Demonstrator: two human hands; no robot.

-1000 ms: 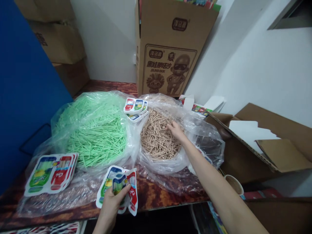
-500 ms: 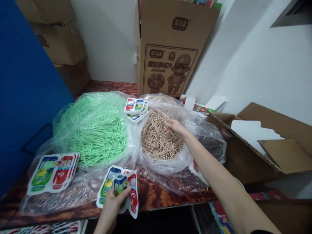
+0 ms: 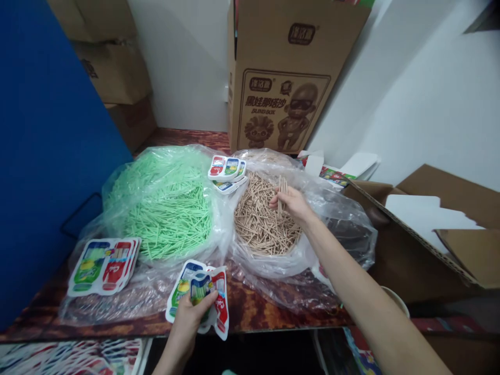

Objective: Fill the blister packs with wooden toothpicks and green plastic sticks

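My left hand [image 3: 192, 315] grips a bent candy pouch [image 3: 221, 304] with green and red printed halves, at the table's front edge. Another flat pouch [image 3: 182, 284] lies right behind it; whether I hold that one too I cannot tell. Pinched upright in my right hand [image 3: 291, 202] is a small bunch of tan sticks [image 3: 282, 187]. That hand is over a clear plastic bag [image 3: 269, 265] full of loose tan sticks [image 3: 260, 226]. To its left, a second bag holds a heap of light green sticks [image 3: 167, 208].
A stack of pouches [image 3: 103, 268] lies at the table's left, and a few more pouches [image 3: 226, 174] rest between the bags. Behind stands a tall carton [image 3: 279, 57]. An open cardboard box [image 3: 410, 250] is on the right, a blue panel [image 3: 50, 156] on the left.
My right hand has lifted a little out of the tan heap with a bunch of sticks now showing upright in its fingers. My left hand still holds the pouch. The view has shifted slightly.
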